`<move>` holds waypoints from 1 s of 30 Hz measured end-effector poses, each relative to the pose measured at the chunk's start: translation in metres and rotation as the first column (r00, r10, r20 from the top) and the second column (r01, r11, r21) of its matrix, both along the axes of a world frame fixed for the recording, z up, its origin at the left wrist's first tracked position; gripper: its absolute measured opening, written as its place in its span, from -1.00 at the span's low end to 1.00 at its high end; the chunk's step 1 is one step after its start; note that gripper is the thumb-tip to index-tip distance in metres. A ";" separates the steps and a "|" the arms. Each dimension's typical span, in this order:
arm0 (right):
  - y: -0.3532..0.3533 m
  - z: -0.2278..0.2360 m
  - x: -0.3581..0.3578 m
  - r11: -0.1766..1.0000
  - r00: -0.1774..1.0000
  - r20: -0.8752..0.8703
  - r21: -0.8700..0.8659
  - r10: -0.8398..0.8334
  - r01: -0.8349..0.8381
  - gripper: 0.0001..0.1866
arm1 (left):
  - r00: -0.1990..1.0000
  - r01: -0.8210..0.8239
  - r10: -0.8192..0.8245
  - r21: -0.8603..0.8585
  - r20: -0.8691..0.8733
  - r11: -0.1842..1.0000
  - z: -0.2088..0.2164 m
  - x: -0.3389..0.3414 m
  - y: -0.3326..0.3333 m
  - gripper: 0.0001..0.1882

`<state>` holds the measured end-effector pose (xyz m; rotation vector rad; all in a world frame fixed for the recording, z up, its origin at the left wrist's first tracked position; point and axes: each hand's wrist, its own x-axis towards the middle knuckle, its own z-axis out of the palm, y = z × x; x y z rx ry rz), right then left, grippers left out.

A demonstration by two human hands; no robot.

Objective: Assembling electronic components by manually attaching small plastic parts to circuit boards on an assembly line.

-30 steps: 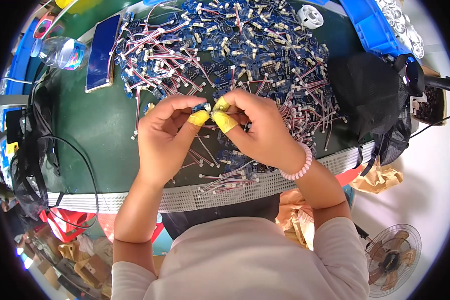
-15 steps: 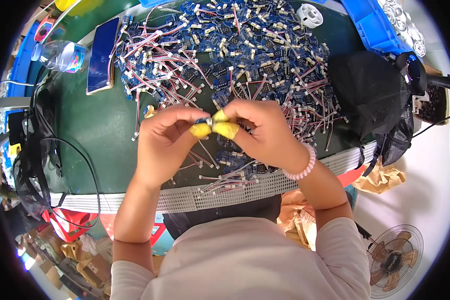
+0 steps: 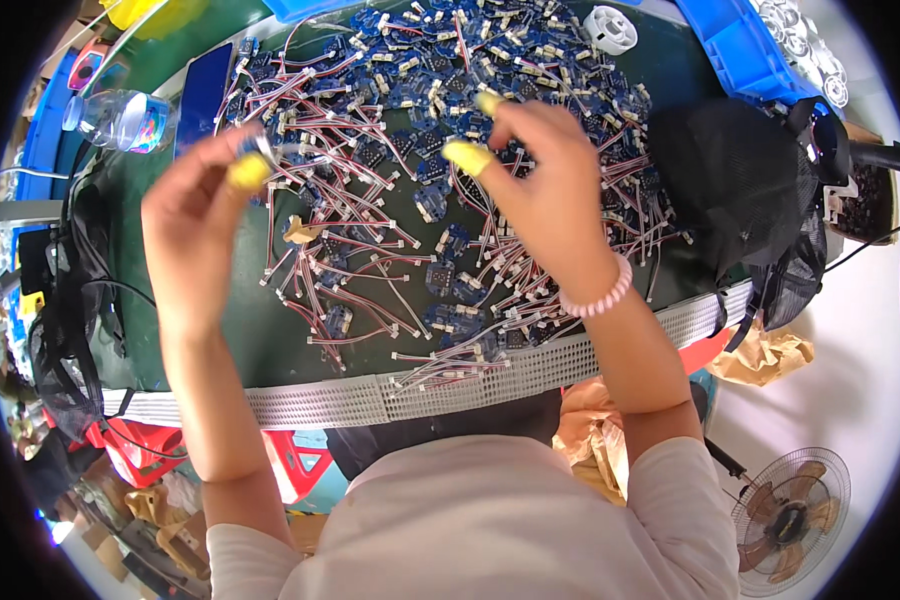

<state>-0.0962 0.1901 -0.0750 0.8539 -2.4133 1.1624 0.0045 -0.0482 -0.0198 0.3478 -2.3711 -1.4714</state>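
Between the thumb and fingers of my left hand is a small blue circuit board, blurred by motion, with what looks like a cable trailing off it. That hand is at the left of the loose boards, near a dark blue phone-like slab. My right hand hovers over the middle of the pile of circuit boards, thumb and forefinger apart, nothing between them. Yellow wrapping covers the fingertips of both hands. Many thin red, white and dark cables with white plugs lie among the boards.
A plastic bottle lies at the far left. A white round part sits at the back, near a blue bin. On the right is a black mesh bag. A white perforated strip edges the green table.
My hands were together at the middle over one small board. Now the left has moved left and away with the board, and the right has let go, opened and shifted farther over the pile.
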 end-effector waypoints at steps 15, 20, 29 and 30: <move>0.014 0.005 0.005 0.614 0.693 0.462 -0.788 0.553 0.035 -0.83 | 0.915 0.395 -0.369 -0.551 0.163 0.735 -0.034 -0.011 0.082 -0.66; 0.011 0.007 0.025 0.857 0.831 0.357 -0.453 0.426 -0.245 -0.82 | 0.985 0.172 -0.156 0.374 -0.073 0.911 -0.028 0.012 0.076 -0.77; -0.004 0.012 0.037 0.887 0.880 0.214 -0.294 0.423 -0.355 -0.88 | 0.984 0.154 -0.055 0.674 -0.167 0.723 -0.041 0.023 0.078 -0.72; -0.005 0.010 0.035 0.880 0.882 0.184 -0.298 0.434 -0.370 -0.88 | 0.990 0.120 -0.034 0.669 -0.140 0.734 -0.041 0.023 0.079 -0.70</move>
